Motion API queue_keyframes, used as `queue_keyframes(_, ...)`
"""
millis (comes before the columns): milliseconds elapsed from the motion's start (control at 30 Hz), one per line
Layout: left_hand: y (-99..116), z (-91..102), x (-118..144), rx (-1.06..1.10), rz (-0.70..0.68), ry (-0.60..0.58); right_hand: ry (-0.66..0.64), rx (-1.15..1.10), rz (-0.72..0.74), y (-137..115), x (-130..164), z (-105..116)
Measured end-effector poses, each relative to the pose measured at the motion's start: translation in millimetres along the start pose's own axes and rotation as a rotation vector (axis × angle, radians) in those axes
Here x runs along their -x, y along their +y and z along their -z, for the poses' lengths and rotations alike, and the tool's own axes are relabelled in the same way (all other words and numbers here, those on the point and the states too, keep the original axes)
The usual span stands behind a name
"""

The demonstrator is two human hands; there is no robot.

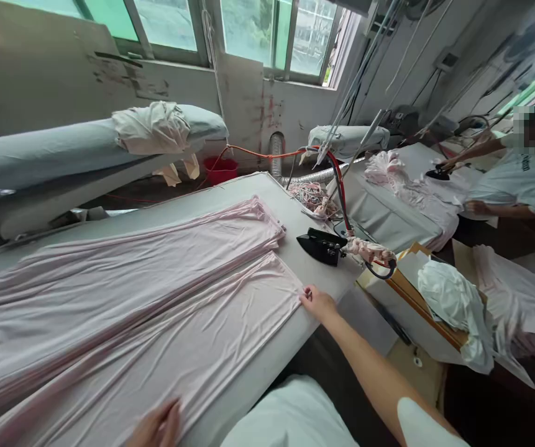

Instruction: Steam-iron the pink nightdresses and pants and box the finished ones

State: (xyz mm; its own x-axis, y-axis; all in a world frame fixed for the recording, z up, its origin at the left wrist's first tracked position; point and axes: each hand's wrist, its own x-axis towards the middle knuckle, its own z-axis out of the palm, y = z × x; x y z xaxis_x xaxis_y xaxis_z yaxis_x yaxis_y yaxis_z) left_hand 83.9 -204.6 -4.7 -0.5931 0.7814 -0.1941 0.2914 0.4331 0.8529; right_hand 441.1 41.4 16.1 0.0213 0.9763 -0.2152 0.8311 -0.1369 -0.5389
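Right hand point(317, 303) is pinching the pink fabric's point(155, 298) far corner, fingers closed on it. Left hand point(158, 425) is being pressed flat, open, on the near edge.

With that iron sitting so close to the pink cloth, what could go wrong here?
The iron rests flat on the table just past the pink cloth; if hot, it might scorch the cover. Its red cord hangs over the table's end and could snag. The right hand pinches the cloth's corner while the left hand presses its near edge; an uneven pull might set creases.
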Motion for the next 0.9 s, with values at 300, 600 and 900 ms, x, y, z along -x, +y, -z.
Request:
queue_keyframes(300, 167, -164.8, -40, -0.188, -0.528, -0.162, -0.247, -0.366, 0.26, -73, -53, 32)
queue_keyframes(600, 177, -123.7, -122, 0.195, 0.134, 0.038, 0.044, -0.08, 0.176, -10, -19, -1)
queue_keyframes(900, 154, -94.7, -112, 0.72, 0.425, 0.095, -0.022, 0.175, 0.274, -16, -38, 13)
